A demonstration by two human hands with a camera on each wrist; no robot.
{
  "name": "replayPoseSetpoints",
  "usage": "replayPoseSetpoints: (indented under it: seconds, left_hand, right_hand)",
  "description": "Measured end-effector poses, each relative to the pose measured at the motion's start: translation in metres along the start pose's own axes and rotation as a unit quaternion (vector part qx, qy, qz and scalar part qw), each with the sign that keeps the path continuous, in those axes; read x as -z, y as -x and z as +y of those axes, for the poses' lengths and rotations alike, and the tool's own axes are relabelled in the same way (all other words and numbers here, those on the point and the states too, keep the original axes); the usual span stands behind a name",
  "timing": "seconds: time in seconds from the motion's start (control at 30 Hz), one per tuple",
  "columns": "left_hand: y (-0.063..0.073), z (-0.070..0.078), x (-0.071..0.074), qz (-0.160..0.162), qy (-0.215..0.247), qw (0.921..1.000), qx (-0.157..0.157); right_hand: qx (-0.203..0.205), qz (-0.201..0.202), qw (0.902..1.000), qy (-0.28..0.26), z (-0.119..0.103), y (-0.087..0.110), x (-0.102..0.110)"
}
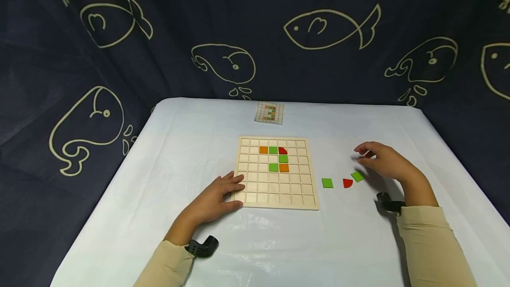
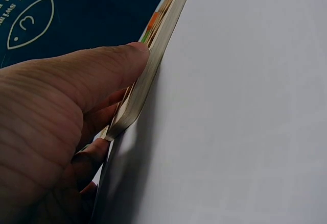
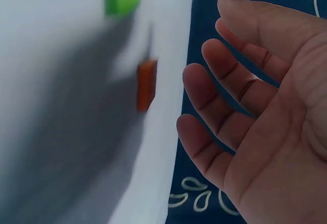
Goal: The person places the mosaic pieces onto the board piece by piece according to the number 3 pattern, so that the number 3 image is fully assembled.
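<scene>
A square wooden grid board (image 1: 255, 187) lies on the table. My left hand (image 1: 218, 196) rests on its near left corner, fingers spread over the left edge; the thumb (image 2: 115, 71) touches the near edge in the left wrist view. On the board, green, orange and red tiles sit in several cells of the upper half. Above the table, right of the board, my right hand (image 1: 384, 161) hovers with loosely bent fingers and holds nothing. Near it lie a green tile (image 1: 357, 176), a red quarter-round tile (image 1: 348, 183) and another green tile (image 1: 327, 183). An orange tile (image 3: 146, 86) shows in the right wrist view.
Behind the board lies a small pattern card (image 1: 269, 113) with a printed grid and coloured shapes. A white cloth (image 1: 199, 132) covers the table. Beyond its far edge hangs a dark blue curtain (image 1: 255, 21) with fish drawings. Each wrist wears a black band.
</scene>
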State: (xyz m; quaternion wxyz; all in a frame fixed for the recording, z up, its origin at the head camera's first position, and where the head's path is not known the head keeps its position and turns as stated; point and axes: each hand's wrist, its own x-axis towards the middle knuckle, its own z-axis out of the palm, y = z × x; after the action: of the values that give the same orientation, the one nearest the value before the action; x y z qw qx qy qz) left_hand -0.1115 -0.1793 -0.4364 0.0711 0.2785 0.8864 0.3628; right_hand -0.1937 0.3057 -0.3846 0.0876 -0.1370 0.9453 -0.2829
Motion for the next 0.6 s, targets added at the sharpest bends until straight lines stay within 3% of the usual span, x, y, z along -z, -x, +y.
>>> replayPoseSetpoints:
  seconds: [0.33,0.6]
  left_hand:
    - [0.001,-0.001,-0.001,0.000,0.000,1.0000,0.001]
    - [0.000,-0.001,-0.001,0.000,0.002,1.0000,0.005]
  right_hand:
    - [-0.046,-0.020,0.9985,-0.024,0.023,0.002,0.005]
    - [-0.039,-0.011,0.9990,-0.020,0.036,-0.001,-0.003]
